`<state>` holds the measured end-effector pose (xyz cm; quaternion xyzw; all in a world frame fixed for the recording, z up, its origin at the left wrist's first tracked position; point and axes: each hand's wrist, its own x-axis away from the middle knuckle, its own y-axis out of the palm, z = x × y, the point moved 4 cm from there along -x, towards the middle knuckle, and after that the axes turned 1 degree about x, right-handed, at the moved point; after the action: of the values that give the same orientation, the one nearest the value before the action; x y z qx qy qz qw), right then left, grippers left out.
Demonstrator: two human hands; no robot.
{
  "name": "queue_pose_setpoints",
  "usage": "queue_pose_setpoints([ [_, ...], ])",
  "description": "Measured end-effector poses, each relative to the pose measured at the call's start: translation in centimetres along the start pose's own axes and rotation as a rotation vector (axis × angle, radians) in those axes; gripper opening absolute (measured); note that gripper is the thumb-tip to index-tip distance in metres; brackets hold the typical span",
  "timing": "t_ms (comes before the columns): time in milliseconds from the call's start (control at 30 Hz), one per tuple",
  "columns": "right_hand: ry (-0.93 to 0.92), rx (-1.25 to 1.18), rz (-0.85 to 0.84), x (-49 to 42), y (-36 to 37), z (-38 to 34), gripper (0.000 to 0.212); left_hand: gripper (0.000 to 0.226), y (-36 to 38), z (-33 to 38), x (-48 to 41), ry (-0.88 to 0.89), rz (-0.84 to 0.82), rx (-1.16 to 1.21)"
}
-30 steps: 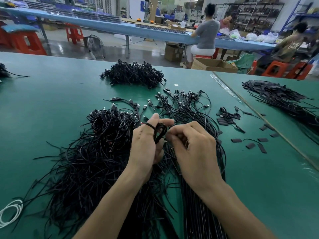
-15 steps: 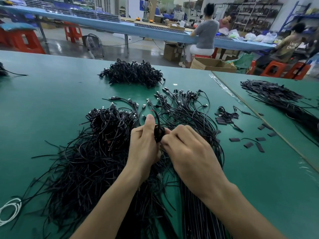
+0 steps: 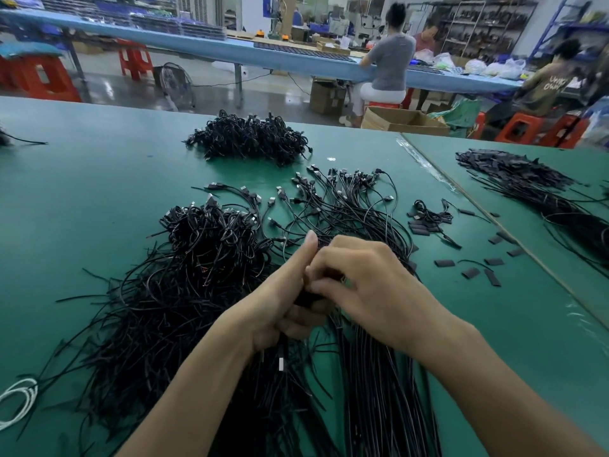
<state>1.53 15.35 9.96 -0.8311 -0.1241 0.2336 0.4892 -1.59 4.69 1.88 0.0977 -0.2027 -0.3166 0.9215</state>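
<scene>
Both my hands meet over the green table (image 3: 82, 192), working one coiled black cable (image 3: 304, 296). My left hand (image 3: 280, 301) grips the small coil in its fist, thumb sticking up. My right hand (image 3: 365, 285) pinches the same cable from the right with curled fingers; most of the coil is hidden between the hands. A silver plug (image 3: 281, 363) hangs below my left hand. A loose pile of straight black cables (image 3: 356, 212) lies under and beyond my hands, and a tangled heap (image 3: 197, 258) lies to the left.
A heap of bundled cables (image 3: 250, 136) sits farther back. Small black sleeve pieces (image 3: 471, 272) are scattered at the right, near the table seam (image 3: 494, 222). More cables (image 3: 543, 192) lie on the neighbouring table. A white cord (image 3: 16, 400) lies at the left edge. People sit at benches behind.
The cable loop that stood open between my hands has been drawn tight into a small coil. Both hands have closed together around it and dropped a little toward me.
</scene>
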Motion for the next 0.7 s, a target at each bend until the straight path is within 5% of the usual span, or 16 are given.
queue_pose_setpoints([
  [233,0.118,-0.073,-0.004,0.4,0.2,1.1,0.009,0.03,0.6,1.0,1.1,0.176,-0.262,-0.403],
  [300,0.098,0.003,0.016,0.6,0.4,0.7,0.007,0.016,0.9,1.2,1.2,0.199,-0.254,-0.431],
  [700,-0.02,0.187,-0.006,0.6,0.9,-0.6,0.006,0.025,0.0,0.7,-0.1,0.299,0.012,-0.543],
])
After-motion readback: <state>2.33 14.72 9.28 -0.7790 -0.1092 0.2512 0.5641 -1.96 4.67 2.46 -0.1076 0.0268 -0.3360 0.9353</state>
